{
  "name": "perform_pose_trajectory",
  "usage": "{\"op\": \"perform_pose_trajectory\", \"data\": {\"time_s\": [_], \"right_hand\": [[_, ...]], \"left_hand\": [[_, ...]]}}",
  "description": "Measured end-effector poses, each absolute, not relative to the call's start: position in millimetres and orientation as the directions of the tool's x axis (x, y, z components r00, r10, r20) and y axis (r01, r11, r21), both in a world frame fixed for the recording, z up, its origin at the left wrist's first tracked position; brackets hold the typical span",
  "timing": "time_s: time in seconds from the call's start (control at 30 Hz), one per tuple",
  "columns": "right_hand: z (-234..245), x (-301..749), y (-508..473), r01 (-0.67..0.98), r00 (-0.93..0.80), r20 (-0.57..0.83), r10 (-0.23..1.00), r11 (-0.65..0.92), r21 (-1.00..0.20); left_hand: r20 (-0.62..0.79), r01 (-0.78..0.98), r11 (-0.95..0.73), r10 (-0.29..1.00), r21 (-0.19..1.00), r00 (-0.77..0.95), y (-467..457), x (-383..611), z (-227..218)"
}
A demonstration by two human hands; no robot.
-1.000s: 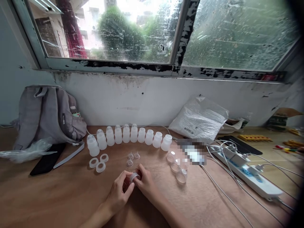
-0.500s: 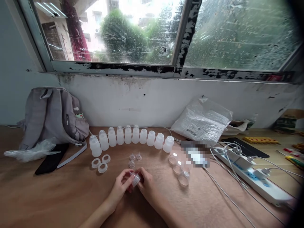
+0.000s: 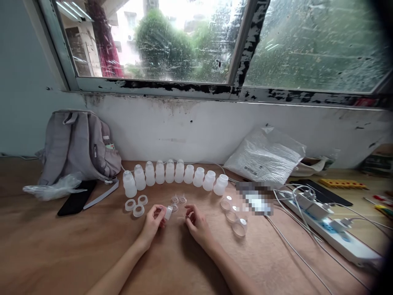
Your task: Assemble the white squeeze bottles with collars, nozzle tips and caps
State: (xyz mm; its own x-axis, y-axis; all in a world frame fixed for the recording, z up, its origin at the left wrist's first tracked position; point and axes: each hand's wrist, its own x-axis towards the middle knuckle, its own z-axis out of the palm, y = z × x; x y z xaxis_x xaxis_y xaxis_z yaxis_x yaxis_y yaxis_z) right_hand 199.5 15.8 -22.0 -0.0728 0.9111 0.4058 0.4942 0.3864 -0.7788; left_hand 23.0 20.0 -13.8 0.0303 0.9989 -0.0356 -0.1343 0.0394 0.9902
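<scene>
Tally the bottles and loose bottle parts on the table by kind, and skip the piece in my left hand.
Bottles with clear caps on: 6
Bottles without caps: 4
Loose white rings: 3
Loose clear teats: 3
Loose clear caps: 3
Total: 19

Looks like workshop: wooden table point(image 3: 92, 250), lined-up bottles point(image 3: 170, 173), loose rings point(image 3: 138, 214), power strip point(image 3: 324, 226).

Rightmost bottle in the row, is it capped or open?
Open: the rightmost bottle shows a bare rim, while the leftmost bottle wears a clear domed cover.
</scene>
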Motion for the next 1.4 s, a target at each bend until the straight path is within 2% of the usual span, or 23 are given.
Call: {"op": "perform_pose_trajectory", "data": {"time_s": [0.13,0.3,0.43,0.53,0.77,0.9,1.0,1.1,1.23,1.3,1.4], "right_hand": [[-31.8,206.6,34.4,0.468,0.058,0.338,0.939,0.273,-0.84],[-30.7,210.0,60.2,0.471,0.121,0.215,0.969,0.135,-0.872],[-12.4,211.8,88.7,0.656,0.086,0.328,0.941,0.194,-0.729],[7.1,213.2,116.0,0.738,0.054,0.349,0.935,0.199,-0.645],[30.4,215.1,152.3,0.808,0.083,0.382,0.921,0.162,-0.567],[30.1,218.9,137.8,0.864,-0.06,0.511,0.858,0.3,-0.404],[32.3,225.5,120.0,0.874,-0.093,0.549,0.83,0.332,-0.354],[37.1,234.0,101.3,0.873,-0.099,0.585,0.805,0.352,-0.337],[39.2,242.2,76.0,0.806,-0.17,0.659,0.733,0.488,-0.334],[35.4,242.7,64.9,0.78,-0.159,0.656,0.738,0.501,-0.375],[22.7,238.6,52.2,0.723,-0.049,0.647,0.761,0.474,-0.503]], "left_hand": [[-0.086,-0.195,0.095,0.995,0.976,0.052,23.1,19.2,-12.7],[-0.053,-0.209,0.061,0.998,0.976,0.046,21.5,21.4,-13.1],[-0.034,-0.218,0.041,0.999,0.975,0.038,21.2,21.5,-13.9],[-0.025,-0.219,0.032,0.999,0.975,0.037,20.9,20.7,-13.6],[-0.017,-0.213,0.026,0.999,0.977,0.046,21.2,20.4,-12.6],[-0.013,-0.218,0.023,0.999,0.976,0.049,21.1,20.3,-13.7],[-0.011,-0.218,0.022,0.999,0.976,0.053,20.5,20.4,-14.1],[-0.014,-0.212,0.026,0.998,0.977,0.058,20.5,20.4,-14.7],[-0.018,-0.207,0.031,0.998,0.978,0.065,22.0,20.4,-16.5],[-0.024,-0.207,0.037,0.998,0.978,0.065,22.9,20.3,-17.3],[-0.043,-0.21,0.055,0.997,0.976,0.059,23.2,19.7,-17.2]]}}
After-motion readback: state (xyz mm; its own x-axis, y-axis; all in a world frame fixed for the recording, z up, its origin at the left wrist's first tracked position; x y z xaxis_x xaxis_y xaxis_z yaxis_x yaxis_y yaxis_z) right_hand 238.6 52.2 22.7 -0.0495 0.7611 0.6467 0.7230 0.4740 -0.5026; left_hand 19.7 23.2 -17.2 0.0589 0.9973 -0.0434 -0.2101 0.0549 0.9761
